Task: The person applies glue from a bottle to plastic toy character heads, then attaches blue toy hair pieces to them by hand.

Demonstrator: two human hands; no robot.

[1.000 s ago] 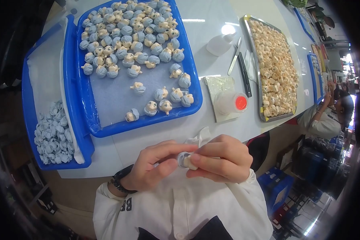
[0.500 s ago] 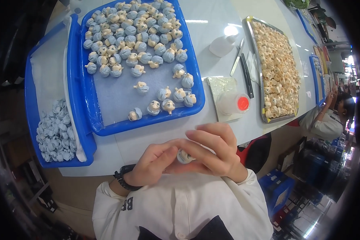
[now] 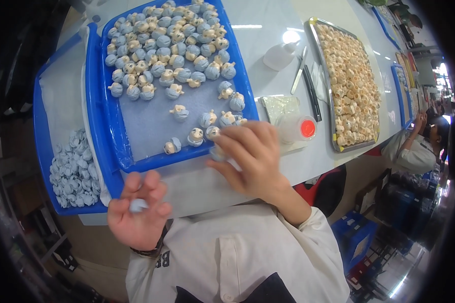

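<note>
My left hand [image 3: 139,217] is palm up with curled fingers at the table's near edge, and a small pale blue hair piece [image 3: 138,205] rests in them. At the near right corner of the blue tray [image 3: 179,160], my right hand [image 3: 253,159] pinches a small doll head [image 3: 217,153], largely hidden by the fingers and blurred. Inside that tray many doll heads with blue hair crowd the far part, and several lie loosely nearer me. One finished-looking doll head [image 3: 195,137] lies just left of my right fingers.
A second blue tray [image 3: 46,126] at the left holds a pile of pale blue hair pieces [image 3: 76,177]. Rightward stand a clear bottle [image 3: 279,57], tweezers [image 3: 299,70], a black pen-like tool [image 3: 312,94], a red-topped container [image 3: 296,128] and a metal tray [image 3: 333,116] of hollow beige pieces. Another person [image 3: 414,151] sits far right.
My hands have parted. The right moved forward to the tray's near edge with the doll head; the left moved left and turned palm up, showing a hair piece.
</note>
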